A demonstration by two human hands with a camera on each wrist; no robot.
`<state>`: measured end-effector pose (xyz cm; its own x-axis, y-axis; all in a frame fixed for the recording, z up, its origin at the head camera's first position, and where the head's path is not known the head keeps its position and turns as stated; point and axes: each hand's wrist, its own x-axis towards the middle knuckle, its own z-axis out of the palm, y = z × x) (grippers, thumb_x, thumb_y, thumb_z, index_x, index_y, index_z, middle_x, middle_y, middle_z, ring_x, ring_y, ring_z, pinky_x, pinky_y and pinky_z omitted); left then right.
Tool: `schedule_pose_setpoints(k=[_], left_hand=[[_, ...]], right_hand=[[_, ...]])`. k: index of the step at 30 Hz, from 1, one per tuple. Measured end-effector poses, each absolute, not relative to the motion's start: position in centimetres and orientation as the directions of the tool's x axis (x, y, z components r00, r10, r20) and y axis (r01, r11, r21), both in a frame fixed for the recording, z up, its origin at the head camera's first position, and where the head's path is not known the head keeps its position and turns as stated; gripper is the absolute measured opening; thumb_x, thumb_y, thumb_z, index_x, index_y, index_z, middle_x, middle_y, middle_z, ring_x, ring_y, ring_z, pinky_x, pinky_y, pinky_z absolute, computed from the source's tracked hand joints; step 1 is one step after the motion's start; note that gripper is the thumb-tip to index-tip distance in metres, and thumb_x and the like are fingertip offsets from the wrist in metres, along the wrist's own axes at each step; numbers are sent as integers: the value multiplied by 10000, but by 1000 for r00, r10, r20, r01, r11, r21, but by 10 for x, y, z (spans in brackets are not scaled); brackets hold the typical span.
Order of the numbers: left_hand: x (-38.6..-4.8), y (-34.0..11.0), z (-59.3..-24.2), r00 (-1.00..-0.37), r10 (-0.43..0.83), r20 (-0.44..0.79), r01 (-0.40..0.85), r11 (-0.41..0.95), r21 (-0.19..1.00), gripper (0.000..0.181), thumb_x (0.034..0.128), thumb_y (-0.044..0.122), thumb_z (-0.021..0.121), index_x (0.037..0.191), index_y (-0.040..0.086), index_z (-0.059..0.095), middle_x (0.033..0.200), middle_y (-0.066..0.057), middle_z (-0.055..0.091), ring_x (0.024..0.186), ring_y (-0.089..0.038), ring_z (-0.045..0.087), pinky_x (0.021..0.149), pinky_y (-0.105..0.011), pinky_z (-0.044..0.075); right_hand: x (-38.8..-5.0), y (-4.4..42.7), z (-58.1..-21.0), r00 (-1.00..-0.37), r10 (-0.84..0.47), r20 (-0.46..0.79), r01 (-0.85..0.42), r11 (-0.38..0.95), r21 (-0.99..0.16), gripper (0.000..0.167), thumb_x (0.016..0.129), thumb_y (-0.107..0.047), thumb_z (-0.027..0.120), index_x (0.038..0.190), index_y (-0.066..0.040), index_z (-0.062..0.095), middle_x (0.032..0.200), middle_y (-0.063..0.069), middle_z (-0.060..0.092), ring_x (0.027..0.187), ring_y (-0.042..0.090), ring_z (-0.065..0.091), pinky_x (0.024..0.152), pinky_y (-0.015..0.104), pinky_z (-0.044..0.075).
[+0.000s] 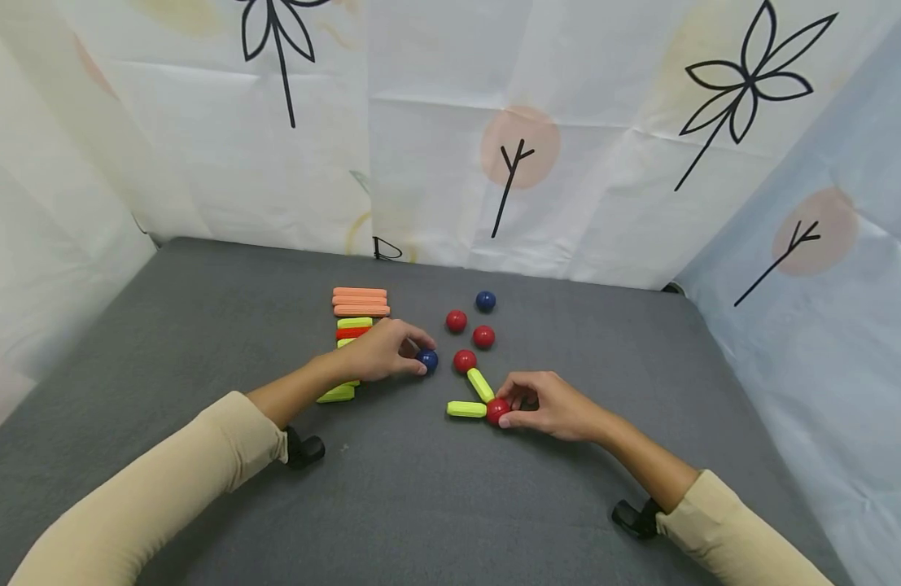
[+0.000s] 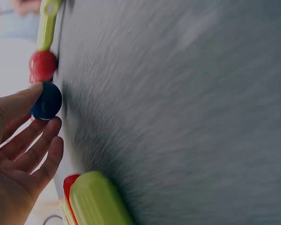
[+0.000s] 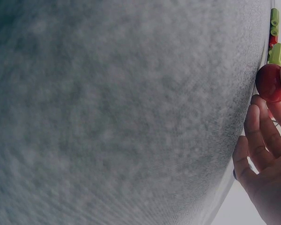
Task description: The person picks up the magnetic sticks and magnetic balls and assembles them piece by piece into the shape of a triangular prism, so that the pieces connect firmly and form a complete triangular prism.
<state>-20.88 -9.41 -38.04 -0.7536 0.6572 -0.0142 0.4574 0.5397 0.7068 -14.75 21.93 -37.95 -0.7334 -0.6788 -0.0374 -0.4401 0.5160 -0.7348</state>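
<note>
In the head view my left hand [image 1: 384,350] pinches a shiny blue ball [image 1: 427,360] between thumb and fingers. The left wrist view shows the thumb on that same blue ball [image 2: 47,101]. My right hand [image 1: 556,405] holds a red ball [image 1: 497,410] at the table surface. Two yellow-green rods meet at this ball: one rod [image 1: 467,409] points left, the other rod [image 1: 481,385] slants up to a second red ball [image 1: 465,360]. In the right wrist view the held red ball [image 3: 270,83] sits between thumb and fingertips.
Two loose red balls [image 1: 483,337] and a blue ball [image 1: 485,301] lie farther back. Orange rods [image 1: 360,300] lie in a stack at the left, with yellow-green and red rods [image 1: 353,333] below them, partly behind my left arm. A printed curtain [image 1: 435,163] borders the grey table [image 1: 421,505].
</note>
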Motion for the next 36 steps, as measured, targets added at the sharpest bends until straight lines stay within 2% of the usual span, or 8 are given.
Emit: schedule_pose_setpoints(k=[5, 10, 15, 22, 26, 29, 32, 36], left_hand=[[-186, -98, -378, -690, 723, -25, 472, 477, 742, 370, 865, 104, 780, 1208, 4, 683, 1146, -76, 703, 941, -156, 680, 877, -319, 553], [-172, -95, -379, -663, 748, -35, 444, 431, 786, 372, 860, 88, 781, 1205, -2, 676, 1136, -68, 699, 929, -134, 680, 873, -294, 552], [-168, -89, -382, -647, 761, -41, 433, 410, 803, 372, 865, 97, 779, 1210, 8, 674, 1127, -59, 697, 933, -125, 675, 870, -282, 550], [-167, -89, -384, -656, 754, -32, 418, 398, 817, 355, 859, 107, 789, 1193, 42, 688, 1117, -29, 700, 912, -87, 669, 850, -251, 549], [-166, -98, -381, -674, 739, -1, 421, 385, 821, 360, 853, 92, 790, 1191, 24, 687, 1109, -55, 701, 902, -109, 675, 852, -277, 556], [-167, -113, -377, -714, 701, 11, 421, 416, 806, 359, 851, 100, 792, 1188, 30, 688, 1102, -70, 698, 896, -116, 666, 845, -289, 559], [-166, -133, -375, -758, 651, 40, 429, 452, 782, 343, 852, 121, 795, 1173, 47, 697, 1072, -66, 699, 870, -113, 646, 794, -281, 558], [-162, -162, -375, -805, 586, 93, 442, 487, 753, 297, 847, 121, 798, 1123, 48, 716, 947, -2, 702, 790, -115, 625, 700, -276, 539]], right_hand=[[-148, 220, -379, -731, -682, -37, -443, 515, -734, 262, 870, -261, 788, 1067, -128, 679, 936, -63, 673, 848, 118, 622, 740, 280, 521], [-149, 221, -380, -728, -685, -39, -446, 516, -732, 259, 874, -265, 783, 1066, -129, 676, 932, -65, 670, 845, 115, 620, 735, 275, 518], [-148, 222, -381, -732, -680, -40, -442, 519, -731, 267, 871, -262, 786, 1073, -130, 673, 937, -63, 670, 847, 115, 621, 737, 275, 521], [-148, 223, -381, -741, -670, -43, -431, 524, -735, 269, 870, -259, 786, 1077, -129, 673, 935, -61, 667, 843, 120, 616, 732, 277, 519], [-147, 222, -381, -740, -671, -41, -434, 523, -733, 270, 872, -256, 785, 1079, -124, 672, 938, -59, 667, 846, 119, 615, 734, 275, 519], [-147, 221, -381, -739, -673, -43, -436, 525, -731, 271, 874, -255, 783, 1082, -123, 672, 941, -57, 668, 851, 119, 615, 741, 278, 521], [-148, 221, -380, -738, -673, -48, -435, 529, -729, 269, 875, -249, 782, 1084, -122, 670, 945, -55, 666, 854, 121, 614, 747, 282, 522], [-148, 221, -378, -738, -672, -64, -425, 536, -730, 270, 871, -222, 784, 1089, -115, 667, 956, -47, 664, 865, 133, 614, 766, 287, 527]])
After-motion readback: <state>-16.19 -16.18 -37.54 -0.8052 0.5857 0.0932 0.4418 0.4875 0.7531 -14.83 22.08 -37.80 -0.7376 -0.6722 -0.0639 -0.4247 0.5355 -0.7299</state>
